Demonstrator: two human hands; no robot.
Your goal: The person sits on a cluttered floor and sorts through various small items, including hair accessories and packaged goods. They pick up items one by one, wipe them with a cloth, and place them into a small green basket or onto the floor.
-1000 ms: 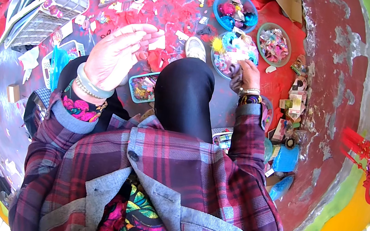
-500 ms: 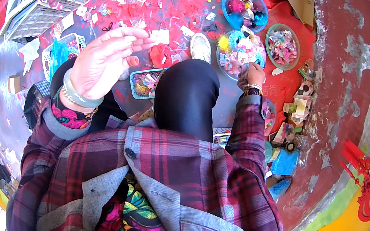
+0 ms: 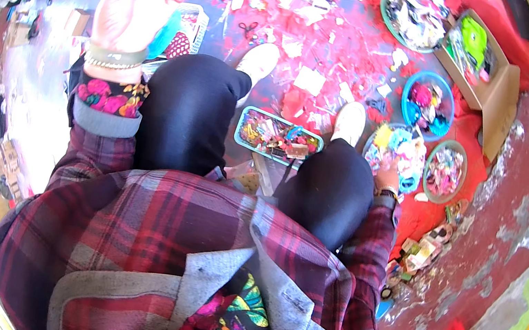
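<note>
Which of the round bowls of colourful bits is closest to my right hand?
The bowl of yellow, pink and white pieces, right above your right hand. The blue bowl and green-rimmed bowl lie farther off.

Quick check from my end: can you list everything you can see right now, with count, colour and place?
Rectangular teal tray of small mixed-colour craft bits: one, on the floor between the knees.
Round blue bowl of pink and blue pieces: one, upper right.
Round bowl of yellow and pink fluffy pieces: one, under the right hand.
Round green-rimmed bowl of pink bits: one, right of it.
Cardboard box with green items: one, far upper right.
White paper scraps: many, on the red floor ahead.
White shoes: two, ahead of the knees.
Left hand: raised, open, holding nothing visible.
Right hand: mostly hidden, reaching into the fluffy-piece bowl.
</note>
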